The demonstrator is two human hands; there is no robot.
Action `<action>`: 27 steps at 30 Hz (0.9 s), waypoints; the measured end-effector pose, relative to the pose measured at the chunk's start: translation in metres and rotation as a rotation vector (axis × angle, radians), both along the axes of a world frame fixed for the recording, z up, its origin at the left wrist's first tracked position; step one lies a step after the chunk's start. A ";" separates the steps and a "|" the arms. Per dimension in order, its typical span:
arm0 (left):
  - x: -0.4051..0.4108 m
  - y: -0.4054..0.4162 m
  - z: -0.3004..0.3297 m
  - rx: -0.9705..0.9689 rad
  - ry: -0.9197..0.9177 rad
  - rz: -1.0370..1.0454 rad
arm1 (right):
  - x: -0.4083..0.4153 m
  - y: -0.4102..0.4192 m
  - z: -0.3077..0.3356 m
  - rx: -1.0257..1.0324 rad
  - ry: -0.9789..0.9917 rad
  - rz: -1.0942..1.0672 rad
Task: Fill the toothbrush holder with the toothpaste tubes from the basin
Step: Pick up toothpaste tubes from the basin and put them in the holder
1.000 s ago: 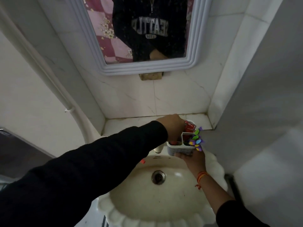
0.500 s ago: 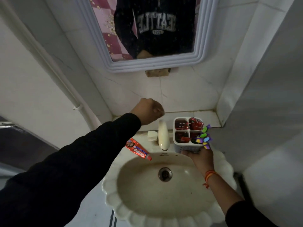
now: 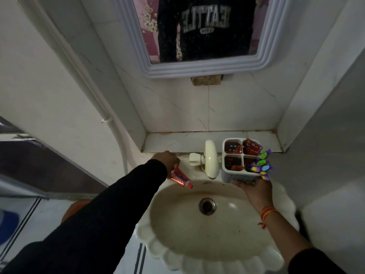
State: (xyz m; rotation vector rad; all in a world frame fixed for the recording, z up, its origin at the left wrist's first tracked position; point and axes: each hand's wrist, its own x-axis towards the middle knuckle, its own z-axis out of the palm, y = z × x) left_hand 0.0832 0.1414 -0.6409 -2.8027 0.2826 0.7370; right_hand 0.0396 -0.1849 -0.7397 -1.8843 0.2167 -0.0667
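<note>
On the basin's (image 3: 207,252) back rim, at about ten o'clock from the drain (image 3: 207,206), the left hand (image 3: 166,159) is reaching down onto the flat end of a red toothpaste tube (image 3: 180,178), its fingers curling over that end; whether they are already pinching it cannot be told. That tube is lying on the rim with its cap pointing toward five o'clock, just over the bowl's edge. At two o'clock from the drain, the right hand (image 3: 254,189) is cupping the base of a white four-compartment toothbrush holder (image 3: 240,176) from below, fingers closed around its underside, and is holding it upright just to the right of the cream tap (image 3: 211,159). Red tubes are already standing in its compartments, and a bunch of green, purple and blue toothbrush ends (image 3: 261,165) is sticking out at its three o'clock side. An orange thread band (image 3: 266,211) is circling the right wrist. At twelve o'clock, a white-framed mirror (image 3: 207,70) is hanging on the tiled wall.
</note>
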 end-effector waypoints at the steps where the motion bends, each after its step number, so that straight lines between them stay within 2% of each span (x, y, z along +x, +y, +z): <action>1: -0.002 0.000 -0.001 -0.002 -0.016 -0.013 | 0.000 -0.001 -0.001 0.001 0.003 -0.005; 8: -0.008 0.006 -0.006 0.062 -0.115 -0.117 | 0.001 -0.001 -0.001 -0.017 0.032 -0.008; 12: -0.010 0.008 0.006 0.020 -0.078 -0.015 | 0.002 -0.001 0.000 -0.016 0.054 -0.004; 15: -0.005 0.008 0.041 -0.074 -0.042 0.095 | 0.002 -0.001 -0.001 -0.027 0.051 -0.011; 18: -0.001 0.006 0.087 -0.108 -0.101 0.079 | 0.001 0.000 0.002 -0.039 0.038 -0.010; 23: -0.005 -0.009 0.151 -0.401 -0.347 0.081 | -0.001 0.002 0.008 -0.027 0.017 -0.012; 27: -0.011 -0.028 0.185 -0.688 -0.457 0.120 | -0.004 0.005 0.017 -0.004 0.020 -0.021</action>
